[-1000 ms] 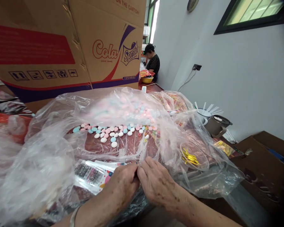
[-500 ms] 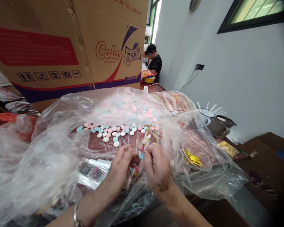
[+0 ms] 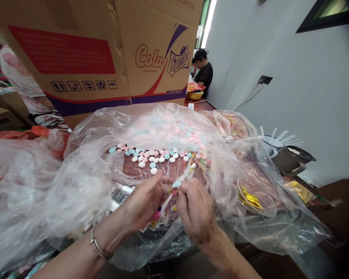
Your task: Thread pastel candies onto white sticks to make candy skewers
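Observation:
Above the near edge of the plastic-covered table, my right hand (image 3: 196, 211) pinches a small blue-and-red candy piece (image 3: 176, 186) between thumb and forefinger. From the left, my left hand (image 3: 148, 199) meets it with curled fingers, which are partly hidden and smeared. A pale, narrow strip runs slantwise past the fingertips; what it is I cannot make out. Below the hands lie colourful small packets (image 3: 157, 219). Just beyond them, pink, white and blue candy tablets (image 3: 153, 171) are scattered in front of a large clear bag (image 3: 163, 128) full of more.
A big cardboard carton (image 3: 151, 85) stands behind the bag. Crumpled plastic (image 3: 61, 190) fills the left side. On the right are gold twist ties (image 3: 250, 198), a grey mug (image 3: 292, 159) and a cup with white strips (image 3: 272, 141). A person (image 3: 205, 71) works farther back.
The view has swung left, so everything sits farther right. My left hand has turned and its fingers have shifted at the candy piece; the pale strip now shows between the hands.

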Action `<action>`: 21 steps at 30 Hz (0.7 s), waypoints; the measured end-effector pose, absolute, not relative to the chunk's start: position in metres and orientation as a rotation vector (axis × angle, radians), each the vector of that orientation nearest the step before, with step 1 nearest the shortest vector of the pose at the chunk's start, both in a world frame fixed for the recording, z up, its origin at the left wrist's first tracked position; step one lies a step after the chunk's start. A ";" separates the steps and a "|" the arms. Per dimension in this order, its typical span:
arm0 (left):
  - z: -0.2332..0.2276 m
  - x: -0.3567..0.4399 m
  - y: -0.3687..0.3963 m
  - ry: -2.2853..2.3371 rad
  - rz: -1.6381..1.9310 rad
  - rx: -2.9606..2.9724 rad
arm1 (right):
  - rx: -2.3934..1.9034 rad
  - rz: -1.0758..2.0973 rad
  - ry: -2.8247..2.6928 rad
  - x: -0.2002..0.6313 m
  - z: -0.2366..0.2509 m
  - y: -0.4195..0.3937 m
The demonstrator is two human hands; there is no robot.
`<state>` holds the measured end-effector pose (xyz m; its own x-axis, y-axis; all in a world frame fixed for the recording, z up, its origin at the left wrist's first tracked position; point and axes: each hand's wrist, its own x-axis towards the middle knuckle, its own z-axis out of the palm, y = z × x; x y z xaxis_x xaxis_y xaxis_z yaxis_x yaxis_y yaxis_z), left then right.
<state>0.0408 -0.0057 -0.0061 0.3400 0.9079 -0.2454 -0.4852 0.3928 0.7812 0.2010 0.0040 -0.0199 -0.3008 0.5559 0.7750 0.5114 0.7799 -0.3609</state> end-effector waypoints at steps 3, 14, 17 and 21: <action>0.012 0.027 -0.002 0.611 1.237 0.822 | -0.791 0.091 -1.969 0.197 -0.023 0.001; 0.007 0.023 -0.018 0.903 1.151 0.822 | -0.740 0.447 -1.885 0.175 -0.031 -0.009; 0.007 0.029 -0.030 0.862 1.303 0.661 | -0.790 1.004 -1.770 0.158 -0.036 -0.023; 0.006 0.020 -0.054 0.873 1.533 0.660 | -0.789 1.527 -1.648 0.141 -0.043 -0.033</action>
